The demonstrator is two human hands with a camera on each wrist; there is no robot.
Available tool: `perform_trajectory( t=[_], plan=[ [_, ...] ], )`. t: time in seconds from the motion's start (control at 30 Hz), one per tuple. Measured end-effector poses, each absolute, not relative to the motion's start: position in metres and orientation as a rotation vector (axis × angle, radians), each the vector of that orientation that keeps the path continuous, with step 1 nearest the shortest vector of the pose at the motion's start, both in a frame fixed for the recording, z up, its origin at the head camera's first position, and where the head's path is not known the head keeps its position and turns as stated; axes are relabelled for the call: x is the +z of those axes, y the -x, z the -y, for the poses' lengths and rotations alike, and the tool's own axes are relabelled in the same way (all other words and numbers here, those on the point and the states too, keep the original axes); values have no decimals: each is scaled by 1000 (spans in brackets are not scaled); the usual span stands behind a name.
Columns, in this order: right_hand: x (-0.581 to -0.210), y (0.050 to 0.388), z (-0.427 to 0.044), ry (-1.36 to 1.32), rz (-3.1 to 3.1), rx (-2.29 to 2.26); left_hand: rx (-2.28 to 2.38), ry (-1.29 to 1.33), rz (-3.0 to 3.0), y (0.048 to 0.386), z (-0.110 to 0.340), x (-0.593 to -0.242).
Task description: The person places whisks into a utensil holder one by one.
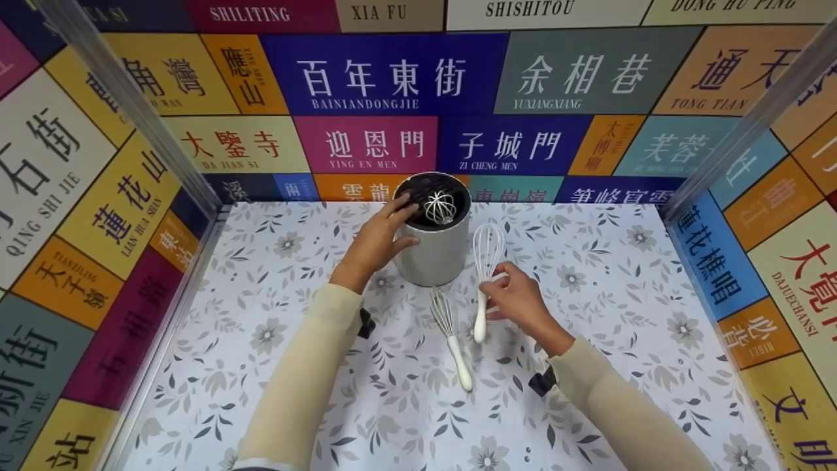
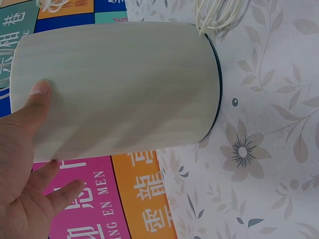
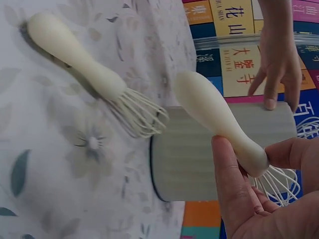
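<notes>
My right hand [image 1: 518, 297] pinches a whisk [image 1: 489, 252] between thumb and fingers, just where the white handle meets the wires. Its wire end points toward the back; in the right wrist view its pale handle [image 3: 207, 102] stands out above the fingertips. My left hand [image 1: 379, 239] touches the grey-white utensil canister [image 1: 431, 255], fingers at the rim and thumb on the side [image 2: 114, 89]. From the canister's dark opening shows the wire head of another whisk [image 1: 439, 207]; its handle is hidden. A third whisk [image 1: 452, 340] lies on the table in front of the canister.
The table is covered with a floral-patterned cloth [image 1: 274, 379]. Panels with printed signs [image 1: 386, 75] stand behind and at both sides. Clear corner posts [image 1: 150, 118] rise at the back corners.
</notes>
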State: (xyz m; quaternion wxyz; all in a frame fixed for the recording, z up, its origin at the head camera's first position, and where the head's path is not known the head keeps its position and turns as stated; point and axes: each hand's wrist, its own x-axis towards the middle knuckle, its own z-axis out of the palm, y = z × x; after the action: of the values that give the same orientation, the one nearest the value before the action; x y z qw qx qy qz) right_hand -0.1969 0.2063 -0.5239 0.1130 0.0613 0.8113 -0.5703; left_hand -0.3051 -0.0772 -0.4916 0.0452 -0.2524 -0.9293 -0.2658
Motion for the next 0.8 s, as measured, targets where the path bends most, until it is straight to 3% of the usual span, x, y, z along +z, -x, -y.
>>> perform_trajectory(
  t=[0.8],
  plan=[
    [-448,244,-195,-42,-2505,-1818,-807,772,2811,304,77,-493]
  ],
)
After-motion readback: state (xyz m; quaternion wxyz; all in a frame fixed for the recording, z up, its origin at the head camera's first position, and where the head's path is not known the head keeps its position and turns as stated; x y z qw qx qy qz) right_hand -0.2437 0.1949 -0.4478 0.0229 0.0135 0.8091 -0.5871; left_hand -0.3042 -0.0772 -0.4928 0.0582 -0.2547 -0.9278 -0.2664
